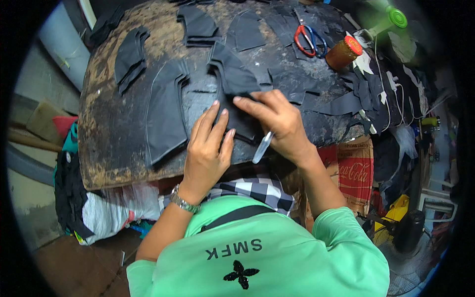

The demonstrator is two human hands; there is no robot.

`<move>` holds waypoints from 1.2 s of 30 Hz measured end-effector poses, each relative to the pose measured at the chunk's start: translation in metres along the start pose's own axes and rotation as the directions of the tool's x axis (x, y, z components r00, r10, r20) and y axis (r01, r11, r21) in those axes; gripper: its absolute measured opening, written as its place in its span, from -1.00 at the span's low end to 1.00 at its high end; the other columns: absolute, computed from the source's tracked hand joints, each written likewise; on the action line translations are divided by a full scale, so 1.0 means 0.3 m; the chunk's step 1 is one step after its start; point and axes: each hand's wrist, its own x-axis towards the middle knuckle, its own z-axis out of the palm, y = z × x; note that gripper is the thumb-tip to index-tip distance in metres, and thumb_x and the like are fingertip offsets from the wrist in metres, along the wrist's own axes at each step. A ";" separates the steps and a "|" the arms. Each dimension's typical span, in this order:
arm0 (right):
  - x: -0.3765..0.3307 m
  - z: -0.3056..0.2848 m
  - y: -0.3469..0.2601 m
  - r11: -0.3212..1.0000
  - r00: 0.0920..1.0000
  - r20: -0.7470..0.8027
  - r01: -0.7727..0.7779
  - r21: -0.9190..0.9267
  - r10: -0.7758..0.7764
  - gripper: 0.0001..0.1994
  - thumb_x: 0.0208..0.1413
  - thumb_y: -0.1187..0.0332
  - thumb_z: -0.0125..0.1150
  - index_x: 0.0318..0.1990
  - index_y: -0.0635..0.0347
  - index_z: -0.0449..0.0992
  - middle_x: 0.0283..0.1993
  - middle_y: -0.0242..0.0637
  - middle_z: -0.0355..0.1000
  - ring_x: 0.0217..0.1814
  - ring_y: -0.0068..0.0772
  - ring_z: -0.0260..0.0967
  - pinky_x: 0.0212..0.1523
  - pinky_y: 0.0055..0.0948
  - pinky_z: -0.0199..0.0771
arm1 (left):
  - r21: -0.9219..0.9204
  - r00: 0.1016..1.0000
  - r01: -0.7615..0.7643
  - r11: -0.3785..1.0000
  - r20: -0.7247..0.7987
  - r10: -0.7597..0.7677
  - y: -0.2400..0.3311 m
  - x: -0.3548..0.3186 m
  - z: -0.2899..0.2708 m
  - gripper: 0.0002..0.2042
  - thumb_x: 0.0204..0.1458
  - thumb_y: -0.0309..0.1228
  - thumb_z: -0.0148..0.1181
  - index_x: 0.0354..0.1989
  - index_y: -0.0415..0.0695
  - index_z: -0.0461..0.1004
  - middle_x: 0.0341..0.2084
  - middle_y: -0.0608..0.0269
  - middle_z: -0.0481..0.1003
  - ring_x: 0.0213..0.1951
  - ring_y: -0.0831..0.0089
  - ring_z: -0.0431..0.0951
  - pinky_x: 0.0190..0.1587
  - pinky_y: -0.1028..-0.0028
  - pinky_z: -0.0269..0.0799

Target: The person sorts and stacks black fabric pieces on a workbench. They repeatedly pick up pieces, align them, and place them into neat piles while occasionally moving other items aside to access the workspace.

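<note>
Head view. My left hand (pixel 208 143) lies flat, fingers spread, pressing on a black piece (pixel 232 81) at the near middle of the bench (pixel 114 148). My right hand (pixel 277 119) reaches over the same piece, fingers on its near edge; a pale thin tool (pixel 262 147) is tucked under that palm, closed in by the lower fingers. What kind of tool it is I cannot tell.

Step, as I judge it: holding and aligning one cut piece on the one beneath it, the left hand as clamp, the right hand setting the edge. The next move would call for keeping the left hand's pressure steady while the right brings the tool to the edge, without shifting the layers.

Count:
- Black cut pieces laid out on the bench: about eight or nine in view; overlaps make an exact count doubtful.
- Scissors (pixel 308 39), red and blue handles: one pair, far right.
- Amber jar (pixel 345 52), red lid: one, right of the scissors.
- Green fan (pixel 391 20): one, far right.
- Wristwatch (pixel 184 202): one, on my left wrist.
</note>
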 end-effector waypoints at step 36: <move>0.077 -0.154 0.150 0.971 0.976 -0.217 -0.023 -0.237 -0.030 -0.71 0.09 0.61 -0.04 -0.12 0.14 0.56 -0.11 -0.13 0.43 -0.03 -0.27 0.44 -0.05 -0.46 0.38 | -0.007 0.996 -0.016 1.000 -0.086 0.015 -0.021 -0.009 0.007 -0.63 -0.02 -0.49 0.17 -0.02 -0.38 0.41 0.00 -0.20 0.35 0.02 -0.04 0.38 0.07 0.20 0.32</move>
